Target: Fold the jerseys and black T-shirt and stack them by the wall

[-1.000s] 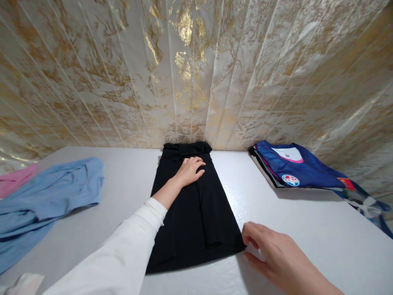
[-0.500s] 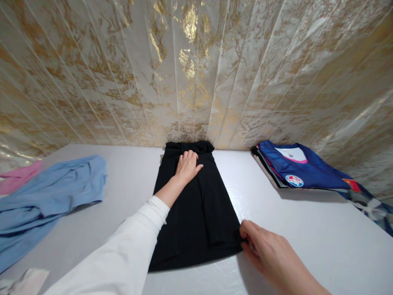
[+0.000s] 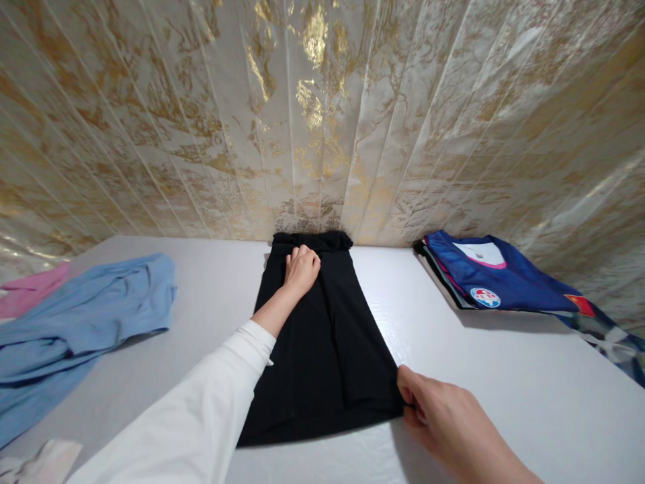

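A black long-sleeved top [image 3: 315,363], partly folded, lies lengthwise on the white table, its bunched end against the wall and its wide hem towards me. What looks like a sleeve runs down its right half. My left hand [image 3: 302,271] rests on the cloth near the far end, fingers curled and closed on the fabric; the fingertips are partly hidden. At the near right corner of the hem, my right hand [image 3: 428,407] pinches the cloth between thumb and fingers.
Left of the top lie a light blue garment [image 3: 115,296] and a pink one [image 3: 35,289]. A folded stack with a dark blue shirt [image 3: 514,282] on it sits to the right, beside a patterned cloth [image 3: 615,343]. A gold-patterned wall covering [image 3: 322,134] borders the table [image 3: 216,269].
My left hand has drawn its fingers and thumb in and shifted slightly left. My right hand has moved a little right, pulling the hem corner with it.
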### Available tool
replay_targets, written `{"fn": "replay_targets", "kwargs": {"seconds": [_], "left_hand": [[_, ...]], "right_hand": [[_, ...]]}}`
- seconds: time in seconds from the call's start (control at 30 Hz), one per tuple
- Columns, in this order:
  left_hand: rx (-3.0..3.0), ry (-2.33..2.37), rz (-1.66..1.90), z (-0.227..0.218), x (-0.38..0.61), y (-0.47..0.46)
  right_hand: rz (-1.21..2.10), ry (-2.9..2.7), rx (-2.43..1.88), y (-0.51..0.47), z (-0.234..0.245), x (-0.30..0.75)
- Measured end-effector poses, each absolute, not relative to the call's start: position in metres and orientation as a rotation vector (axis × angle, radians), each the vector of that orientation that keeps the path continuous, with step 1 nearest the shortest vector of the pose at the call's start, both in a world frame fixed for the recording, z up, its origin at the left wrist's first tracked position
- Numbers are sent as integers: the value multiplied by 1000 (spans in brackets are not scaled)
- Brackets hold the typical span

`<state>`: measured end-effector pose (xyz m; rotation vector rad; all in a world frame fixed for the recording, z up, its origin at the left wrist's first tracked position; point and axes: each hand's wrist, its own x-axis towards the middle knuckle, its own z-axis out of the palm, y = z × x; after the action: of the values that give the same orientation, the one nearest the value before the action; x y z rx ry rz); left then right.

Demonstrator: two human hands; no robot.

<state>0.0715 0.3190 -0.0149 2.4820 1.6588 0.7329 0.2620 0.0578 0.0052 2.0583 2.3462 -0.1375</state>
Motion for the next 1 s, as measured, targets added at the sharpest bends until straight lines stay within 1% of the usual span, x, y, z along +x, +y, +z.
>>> {"fn": "replay_targets", "kwargs": {"seconds": [0.13, 0.23, 0.37, 0.43, 0.47, 0.57, 0.67, 0.77, 0.9, 1.0], "left_hand": [[2517, 1623, 706, -8, 76, 311], [2578, 1475, 674, 11, 78, 288], [2709, 945, 520, 37, 72, 226], [2684, 605, 392, 40, 67, 191], [2672, 548, 353, 39, 65, 177], [2702, 566, 316, 27, 60, 149], [2733, 513, 324, 20, 57, 142], [2804, 482, 349, 21, 56, 143], [2854, 580, 261, 22, 55, 143], [2871, 548, 322, 22, 54, 140]], "right_hand": [[-133, 2314, 2062, 59, 5, 263], [-147, 2336, 2040, 60, 5, 263], [-138, 2358, 2040, 60, 6, 264], [-141, 2351, 2032, 60, 6, 263], [-146, 2339, 2030, 60, 7, 263], [-153, 2319, 2057, 60, 7, 261], [-134, 2340, 2101, 59, 7, 259], [-132, 2364, 2111, 59, 5, 258], [-144, 2402, 2102, 60, 3, 259], [-102, 2418, 2110, 60, 0, 262]]}}
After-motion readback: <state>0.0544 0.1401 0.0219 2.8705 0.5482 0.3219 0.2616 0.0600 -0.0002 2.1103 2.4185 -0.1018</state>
